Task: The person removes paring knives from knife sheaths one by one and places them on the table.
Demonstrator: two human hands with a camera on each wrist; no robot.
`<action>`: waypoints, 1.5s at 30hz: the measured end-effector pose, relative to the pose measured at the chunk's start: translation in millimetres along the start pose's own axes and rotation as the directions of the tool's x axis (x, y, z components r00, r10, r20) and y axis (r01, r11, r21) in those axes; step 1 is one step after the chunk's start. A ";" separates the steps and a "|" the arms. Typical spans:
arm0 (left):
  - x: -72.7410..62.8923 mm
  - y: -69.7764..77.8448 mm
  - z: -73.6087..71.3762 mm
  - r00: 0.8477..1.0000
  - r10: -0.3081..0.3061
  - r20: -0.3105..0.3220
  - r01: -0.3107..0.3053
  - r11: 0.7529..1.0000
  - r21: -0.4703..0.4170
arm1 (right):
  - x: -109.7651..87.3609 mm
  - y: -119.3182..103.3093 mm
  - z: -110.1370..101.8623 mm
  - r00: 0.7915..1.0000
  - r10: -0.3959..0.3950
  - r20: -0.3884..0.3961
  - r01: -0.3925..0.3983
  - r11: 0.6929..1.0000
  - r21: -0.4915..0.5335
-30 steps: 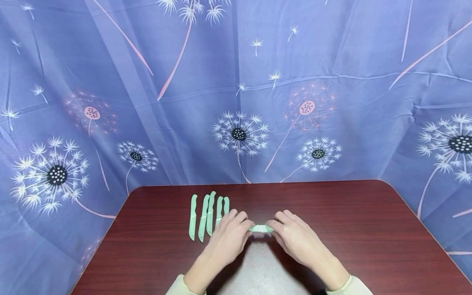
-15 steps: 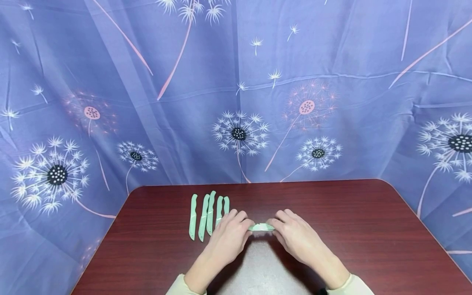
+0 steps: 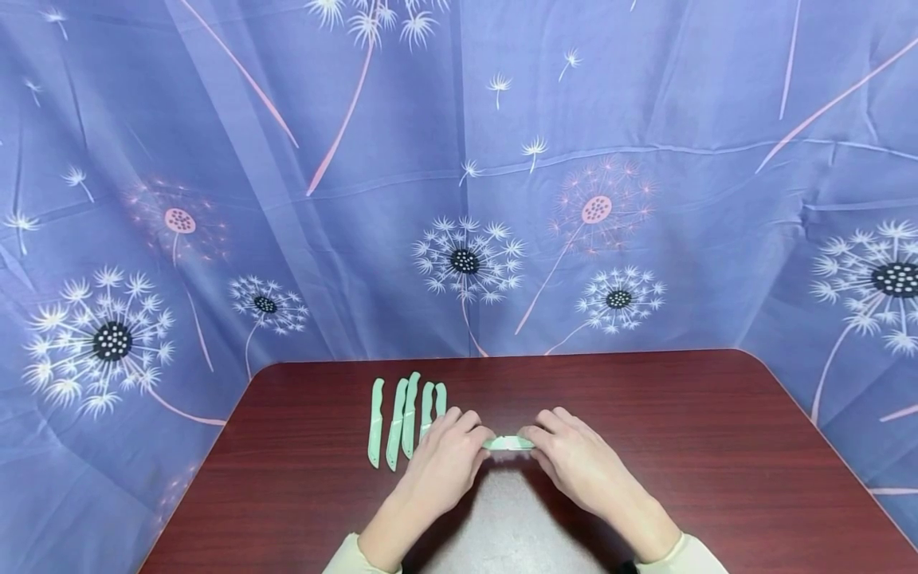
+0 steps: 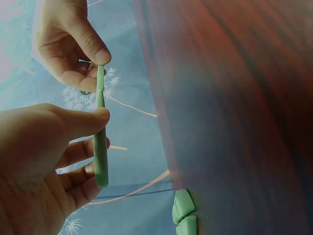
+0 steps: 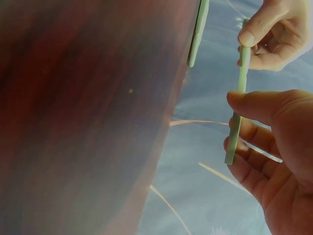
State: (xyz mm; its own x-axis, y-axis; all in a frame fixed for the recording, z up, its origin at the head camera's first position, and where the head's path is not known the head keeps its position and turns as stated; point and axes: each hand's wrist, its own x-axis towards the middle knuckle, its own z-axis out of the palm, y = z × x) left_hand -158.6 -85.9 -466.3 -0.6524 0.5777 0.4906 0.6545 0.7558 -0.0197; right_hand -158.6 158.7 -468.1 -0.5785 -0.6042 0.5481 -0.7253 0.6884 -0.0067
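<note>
A pale green knife [image 3: 511,443] in a matching sheath is held level between both hands, over the middle of the table. My left hand [image 3: 446,458] pinches its rounded handle end, with the thumb on the near side and fingertips behind, as the left wrist view shows on the handle [image 4: 100,164]. My right hand [image 3: 578,461] pinches the flat sheathed end [image 5: 232,147] in the same way. Left of the hands, several more pale green knives [image 3: 376,422] lie side by side, handles pointing away; my left hand partly hides the rightmost ones.
The dark red wood-grain table [image 3: 681,414] has rounded far corners. A blue curtain [image 3: 502,183] with dandelion prints hangs behind and along both sides. Bright light glares on the tabletop between the forearms.
The held knife has turned slightly between the fingertips, showing a little more of its flat side at half a second ago. Both hands and the lying knives stay in place.
</note>
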 end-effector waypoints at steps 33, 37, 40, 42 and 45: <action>-1.0 -1.7 -1.7 1.000 0.005 -0.011 -0.005 1.000 0.026 | -0.9 2.2 -0.8 1.000 0.003 0.006 -0.003 1.000 -0.011; -0.8 -1.8 -2.2 1.000 0.001 -0.007 0.000 1.000 0.025 | -1.2 3.0 -1.1 1.000 -0.001 0.001 0.001 1.000 -0.014; -0.6 -2.2 -2.2 1.000 -0.002 -0.006 0.003 1.000 0.028 | -1.6 3.6 -1.4 1.000 -0.001 -0.008 0.001 1.000 -0.015; -0.5 -2.5 -2.2 1.000 -0.003 -0.007 0.003 1.000 0.029 | -1.7 4.1 -1.6 1.000 0.000 -0.014 0.000 1.000 -0.015; -0.3 -2.7 -2.4 1.000 -0.002 -0.009 0.002 1.000 0.028 | -1.9 4.7 -1.7 1.000 -0.001 -0.016 0.001 1.000 -0.016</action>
State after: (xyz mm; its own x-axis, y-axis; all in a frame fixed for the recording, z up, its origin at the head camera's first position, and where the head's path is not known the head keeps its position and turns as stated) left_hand -159.3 -88.9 -464.2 -0.6502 0.5737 0.4982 0.6424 0.7652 -0.0428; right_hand -160.3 163.7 -467.7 -0.5718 -0.5985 0.5610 -0.7199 0.6941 0.0068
